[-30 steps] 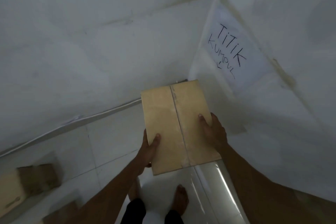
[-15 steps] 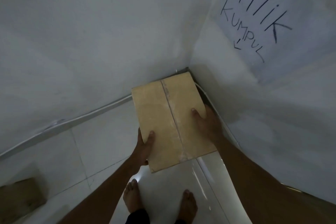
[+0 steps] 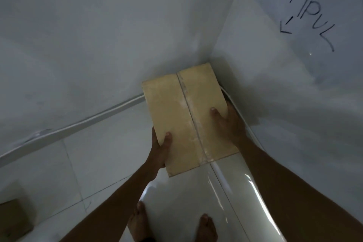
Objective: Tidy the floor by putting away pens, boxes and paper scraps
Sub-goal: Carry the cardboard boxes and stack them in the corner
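Note:
A tan cardboard box (image 3: pixel 176 112) with a taped seam down its top fills the middle of the view. Both hands hold it. My left hand (image 3: pixel 160 149) grips its near left edge with the thumb on top. My right hand (image 3: pixel 228 124) grips its right side, thumb on top. The box's far end reaches into the corner where two white walls meet, low over the white tiled floor (image 3: pixel 98 159). Whether it touches the floor I cannot tell.
Handwritten "KUMPUL" and a downward arrow (image 3: pixel 285 26) mark the right wall above the corner. A white cable strip (image 3: pixel 78 124) runs along the left wall's base. Another cardboard box (image 3: pixel 13 216) lies at the bottom left. Bare feet (image 3: pixel 170 226) stand below the box.
The box has gone down and forward into the wall corner, still held by both hands. The view has tilted down and come closer to the corner.

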Demonstrator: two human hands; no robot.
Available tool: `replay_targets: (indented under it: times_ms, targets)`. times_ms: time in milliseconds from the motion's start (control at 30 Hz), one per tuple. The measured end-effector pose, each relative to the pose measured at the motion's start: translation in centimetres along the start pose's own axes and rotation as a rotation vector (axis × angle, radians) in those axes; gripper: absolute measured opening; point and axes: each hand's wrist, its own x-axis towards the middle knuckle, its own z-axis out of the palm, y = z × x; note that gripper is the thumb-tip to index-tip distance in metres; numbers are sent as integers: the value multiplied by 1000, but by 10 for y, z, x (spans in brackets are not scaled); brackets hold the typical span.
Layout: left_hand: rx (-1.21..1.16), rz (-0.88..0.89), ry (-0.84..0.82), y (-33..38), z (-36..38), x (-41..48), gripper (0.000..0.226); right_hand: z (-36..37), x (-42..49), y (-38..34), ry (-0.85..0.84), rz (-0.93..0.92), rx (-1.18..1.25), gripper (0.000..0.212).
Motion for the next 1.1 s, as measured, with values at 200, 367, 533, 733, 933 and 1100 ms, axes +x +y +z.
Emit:
replay_targets:
  times_ms: [200,367,533,733,933,1100]
  targets:
    - [6,41,38,-7,7,10,48,3,13,9,31,9,-75,68]
    - [-40,-32,29,-11,4,12,55,-1,13,11,-6,36,-16,79]
    - [-86,-163,21,-4,2,11,64,3,-30,31,389,256,136,84]
    - [-172,-183,101,17,-8,25,74,34,-62,44,376,800,760,100]
    - [-118,-1,25,26,-6,38,58,48,-56,33,219,862,1006,93]
    - [-108,-29,9,33,3,38,52,41,-44,34,205,839,965,91]
